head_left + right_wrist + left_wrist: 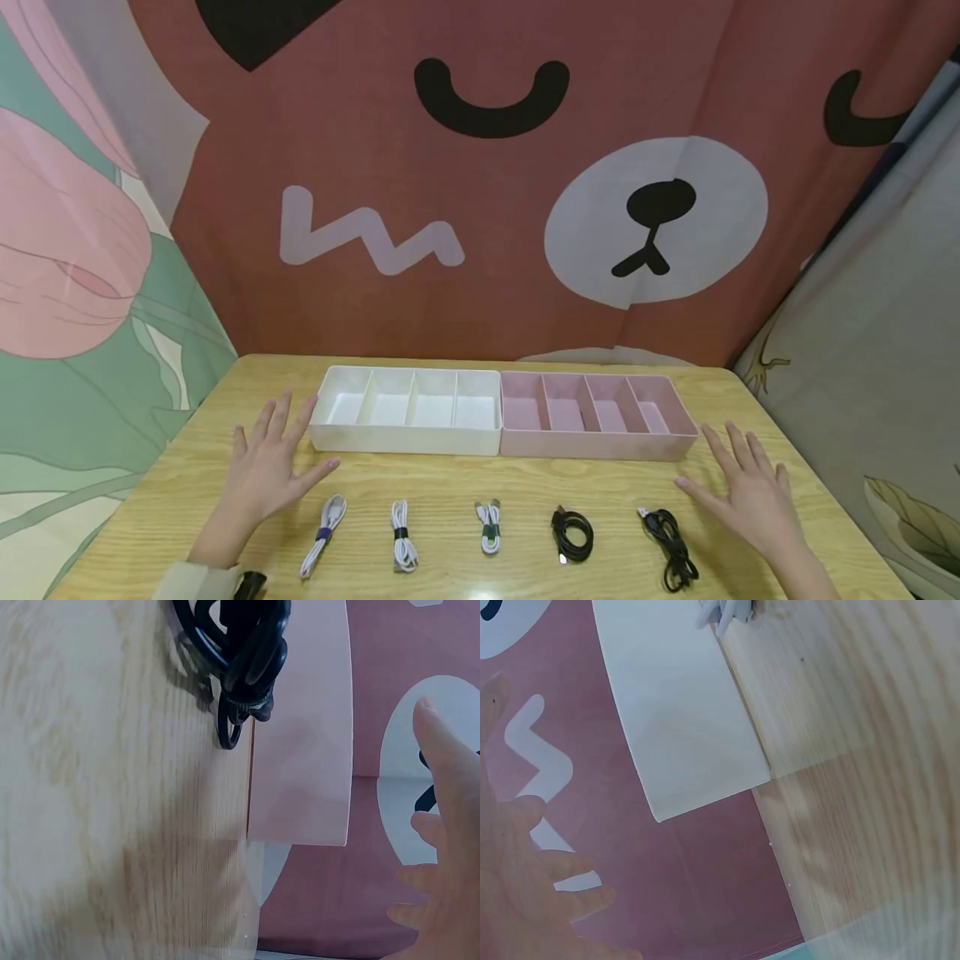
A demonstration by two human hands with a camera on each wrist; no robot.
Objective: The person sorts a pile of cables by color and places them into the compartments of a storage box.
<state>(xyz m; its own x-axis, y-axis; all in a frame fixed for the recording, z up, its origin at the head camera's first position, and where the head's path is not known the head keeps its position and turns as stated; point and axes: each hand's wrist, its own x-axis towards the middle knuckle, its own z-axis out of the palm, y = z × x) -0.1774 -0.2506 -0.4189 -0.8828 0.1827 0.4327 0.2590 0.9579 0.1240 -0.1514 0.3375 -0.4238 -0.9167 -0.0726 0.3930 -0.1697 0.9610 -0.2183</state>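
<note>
My left hand [266,467], fingers spread, is at the left beside the white divided box [405,440] and holds nothing. My right hand [753,500] is likewise spread and bare at the right, close to the pink divided box [600,446]. In front of the boxes lies a row of bundled cables: a white cable with a purple tie [324,535], a white cable with a black tie [403,537], a short white cable with a green tie [490,529], a coiled black cable [573,536] and a longer black cable [670,550]. The right wrist view shows black cable loops [247,660] up close.
Both boxes stand end to end along the back of the wooden table [450,479], each split into several compartments. Behind the table hangs a brown curtain [480,308] with a bear print. Patterned cloth [67,400] hangs at the left, and grey cloth [862,333] at the right.
</note>
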